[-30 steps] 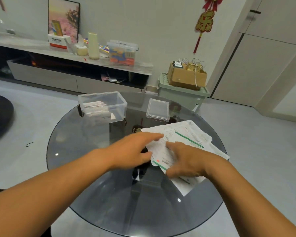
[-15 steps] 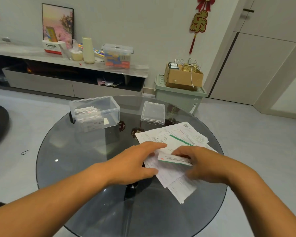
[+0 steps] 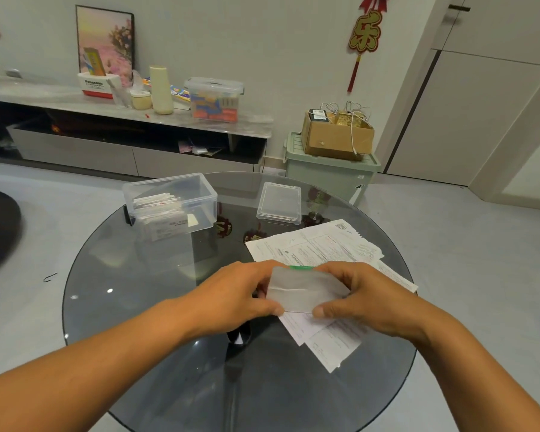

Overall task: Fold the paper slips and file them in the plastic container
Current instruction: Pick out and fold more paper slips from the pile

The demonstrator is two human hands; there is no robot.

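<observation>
Fingers (image 3: 264,271) of a person's left hand (image 3: 231,294) and fingers (image 3: 331,269) of the right hand (image 3: 365,294) pinch the two ends of a folded paper slip (image 3: 303,289), thumbs pressed on its near edge and the other fingers curled behind its far edge, where a green strip shows. The slip is held just above a round dark glass table (image 3: 144,307), over a loose spread of unfolded printed paper slips (image 3: 321,247) lying flat on the table's right half, some of them reaching out from under the hands toward the near edge. At the table's far left stands an open clear plastic container (image 3: 197,194) with a row of folded slips (image 3: 159,204) standing on edge in its left portion. Its clear lid (image 3: 279,202) lies flat on the table, well apart to the right of the container and just beyond the spread of papers. Behind the table, a pale green storage bin (image 3: 331,176) on the floor carries a cardboard box (image 3: 334,138), and a long low cabinet (image 3: 75,154) runs along the wall.
</observation>
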